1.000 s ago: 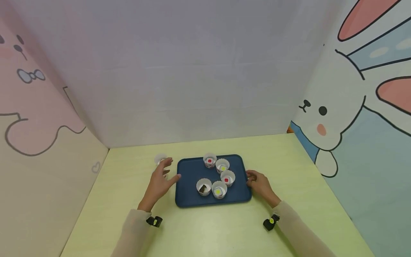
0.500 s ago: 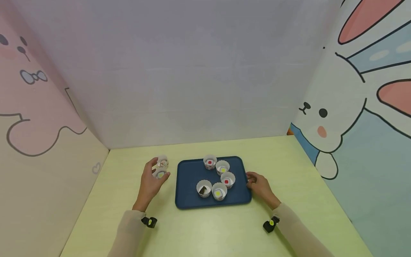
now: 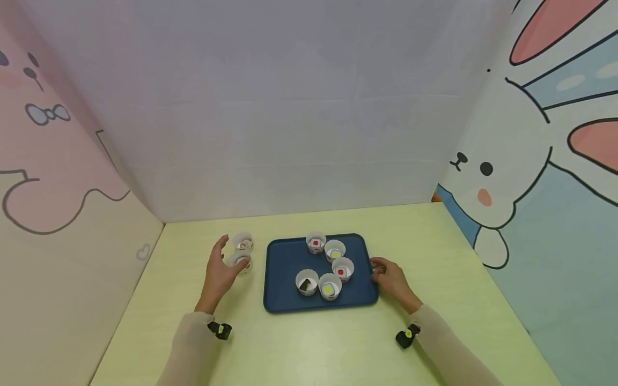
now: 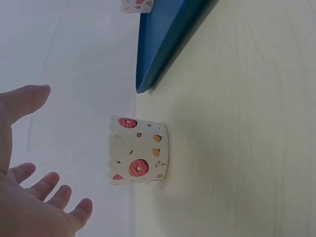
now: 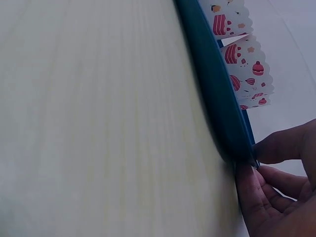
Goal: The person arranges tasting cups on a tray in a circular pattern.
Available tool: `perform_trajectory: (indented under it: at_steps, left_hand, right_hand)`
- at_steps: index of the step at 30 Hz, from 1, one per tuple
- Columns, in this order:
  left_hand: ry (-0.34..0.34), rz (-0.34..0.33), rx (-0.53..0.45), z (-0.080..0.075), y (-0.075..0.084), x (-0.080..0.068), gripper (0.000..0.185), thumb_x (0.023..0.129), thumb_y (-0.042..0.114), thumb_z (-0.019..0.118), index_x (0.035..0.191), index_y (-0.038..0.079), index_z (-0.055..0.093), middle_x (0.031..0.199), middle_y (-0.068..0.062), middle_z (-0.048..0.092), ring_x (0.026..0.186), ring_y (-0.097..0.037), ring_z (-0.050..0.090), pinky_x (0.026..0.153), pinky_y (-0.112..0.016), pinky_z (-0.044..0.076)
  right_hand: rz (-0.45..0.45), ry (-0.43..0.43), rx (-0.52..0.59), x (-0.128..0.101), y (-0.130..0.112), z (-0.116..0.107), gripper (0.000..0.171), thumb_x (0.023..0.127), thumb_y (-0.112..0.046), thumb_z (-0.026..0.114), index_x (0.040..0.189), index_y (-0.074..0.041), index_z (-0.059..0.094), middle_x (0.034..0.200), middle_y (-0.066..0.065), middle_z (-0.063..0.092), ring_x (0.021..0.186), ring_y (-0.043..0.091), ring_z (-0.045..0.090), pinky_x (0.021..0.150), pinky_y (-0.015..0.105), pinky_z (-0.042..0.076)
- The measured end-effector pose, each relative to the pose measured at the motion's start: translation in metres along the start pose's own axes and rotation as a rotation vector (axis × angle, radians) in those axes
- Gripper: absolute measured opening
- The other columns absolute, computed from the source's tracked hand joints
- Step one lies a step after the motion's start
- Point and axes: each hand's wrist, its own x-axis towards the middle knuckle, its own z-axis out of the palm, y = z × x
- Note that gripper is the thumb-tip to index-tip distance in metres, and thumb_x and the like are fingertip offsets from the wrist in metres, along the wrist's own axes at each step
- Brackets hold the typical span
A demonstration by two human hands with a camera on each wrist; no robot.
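Left of the tray, two paper baking cups stand one behind the other on the table. Over the nearer paper cup [image 3: 245,266] hovers my left hand [image 3: 217,277], thumb and fingers spread apart. The left wrist view shows a gap between the fingers and the printed paper cup [image 4: 139,153]. The farther cup [image 3: 243,242] sits just behind it. My right hand [image 3: 391,277] pinches the right rim of the blue tray [image 3: 280,265], thumb above and fingers below, as the right wrist view shows of the tray rim [image 5: 217,108].
Several paper cups stand on the tray's right and front parts. One cup [image 3: 316,238] holds a white piece with a red mark, another cup [image 3: 307,274] a dark brown piece. A wall [image 3: 289,177] closes the pale table [image 3: 309,343] at the back.
My left hand has moved left from beside the tray's edge to the nearer loose cup, which now shows between thumb and fingers. The right hand keeps its hold on the tray.
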Motion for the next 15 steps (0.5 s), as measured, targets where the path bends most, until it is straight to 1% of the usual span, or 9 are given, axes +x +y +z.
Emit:
perform_trajectory:
  at_steps: [6, 10, 15]
  left_hand:
    - [-0.019, -0.085, -0.016, 0.003, -0.013, 0.004, 0.102, 0.082, 0.028, 0.079, 0.158, 0.013, 0.013, 0.162, -0.017, 0.021, 0.15, -0.038, 0.018, 0.117, -0.058, 0.022]
    - [-0.026, -0.104, -0.036, 0.007, -0.021, 0.008, 0.104, 0.081, 0.026, 0.079, 0.158, 0.011, 0.01, 0.162, -0.019, 0.02, 0.15, -0.037, 0.017, 0.118, -0.055, 0.022]
    - [-0.062, -0.139, -0.05, 0.013, -0.03, 0.009, 0.105, 0.082, 0.024, 0.079, 0.158, 0.012, 0.008, 0.162, -0.018, 0.019, 0.15, -0.036, 0.017, 0.118, -0.053, 0.023]
  right_hand:
    - [-0.003, -0.002, -0.007, 0.002, 0.001, -0.001, 0.048, 0.08, 0.001, 0.062, 0.127, 0.001, 0.062, 0.112, 0.017, 0.069, 0.091, 0.021, 0.064, 0.075, 0.029, 0.049]
    - [-0.006, 0.001, -0.011, 0.002, 0.001, -0.001, 0.048, 0.08, 0.001, 0.061, 0.127, 0.001, 0.062, 0.112, 0.017, 0.069, 0.09, 0.021, 0.064, 0.074, 0.03, 0.049]
    - [0.0, 0.0, 0.004, 0.001, 0.003, 0.0, 0.048, 0.08, 0.001, 0.062, 0.127, 0.001, 0.062, 0.112, 0.017, 0.069, 0.089, 0.02, 0.064, 0.074, 0.029, 0.049]
